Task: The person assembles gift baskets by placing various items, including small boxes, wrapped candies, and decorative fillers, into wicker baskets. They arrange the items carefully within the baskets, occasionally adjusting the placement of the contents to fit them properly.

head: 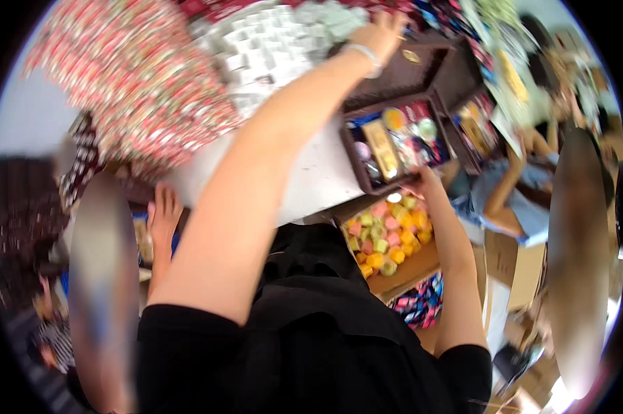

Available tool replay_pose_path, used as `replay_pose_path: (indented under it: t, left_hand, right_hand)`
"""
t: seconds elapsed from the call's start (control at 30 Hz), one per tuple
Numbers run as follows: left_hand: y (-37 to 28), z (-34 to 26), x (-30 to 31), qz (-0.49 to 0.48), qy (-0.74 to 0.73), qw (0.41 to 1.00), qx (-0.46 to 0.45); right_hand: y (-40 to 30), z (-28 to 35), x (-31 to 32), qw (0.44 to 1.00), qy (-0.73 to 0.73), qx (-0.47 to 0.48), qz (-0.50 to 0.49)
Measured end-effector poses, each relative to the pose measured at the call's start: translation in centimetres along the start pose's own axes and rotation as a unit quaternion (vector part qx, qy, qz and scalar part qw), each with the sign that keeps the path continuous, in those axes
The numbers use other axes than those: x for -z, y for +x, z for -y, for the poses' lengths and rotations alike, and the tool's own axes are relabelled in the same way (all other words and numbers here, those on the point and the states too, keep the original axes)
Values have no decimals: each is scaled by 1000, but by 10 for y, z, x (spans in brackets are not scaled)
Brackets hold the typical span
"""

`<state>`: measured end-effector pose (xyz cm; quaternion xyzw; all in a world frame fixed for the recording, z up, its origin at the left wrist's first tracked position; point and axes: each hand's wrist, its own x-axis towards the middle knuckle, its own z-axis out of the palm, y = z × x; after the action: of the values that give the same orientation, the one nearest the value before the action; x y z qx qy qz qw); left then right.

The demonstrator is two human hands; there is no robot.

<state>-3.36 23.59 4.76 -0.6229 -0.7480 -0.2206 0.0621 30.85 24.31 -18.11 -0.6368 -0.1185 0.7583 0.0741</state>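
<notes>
A dark brown hinged box (360,168) stands on the white tabletop with its lid (394,77) raised. In it lie a gold-coloured bar-shaped pack (381,149), a yellow cup (393,119), a pale green cup (426,129) and a red packet (416,111). My right hand (421,182) grips the box's near right corner. Stretched past the lid, my left hand (377,37) is over red packets (394,5) at the far side. Blur hides whether its fingers hold anything. White wrapped packets (267,46) and pale green ones (337,20) lie left of that hand.
Red-and-white wrapped pieces (141,88) form a big heap at left. Below my right forearm, a carton (402,269) holds colourful small cups (389,233). A second brown box (472,129) adjoins on the right. Co-workers' hands (164,212) show at left and right.
</notes>
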Motion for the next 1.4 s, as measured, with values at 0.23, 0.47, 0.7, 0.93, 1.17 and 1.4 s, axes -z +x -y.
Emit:
replay_pose_path:
  t: [0.23, 0.47, 0.7, 0.93, 1.17, 1.4]
  left_hand:
    - [-117, 15, 80, -225, -106, 968, -24]
    - [-413, 221, 306, -159, 410, 877, 195]
    - [-472, 323, 316, 107, 309, 916, 230]
    - [-486, 292, 313, -7, 383, 923, 30]
    - [-387, 196, 288, 72, 333, 935, 93]
    - [-301, 155, 206, -63, 213, 975, 15]
  right_hand:
    - [-44, -51, 0, 965, -70, 231, -101]
    - [-134, -246, -146, 892, -359, 259, 91]
    - [-104, -449, -398, 737, -576, 299, 189]
    - [-102, -453, -390, 694, -631, 336, 86]
    - [-74, -291, -282, 641, -632, 424, 100]
    - [-84, -150, -204, 691, -626, 347, 102]
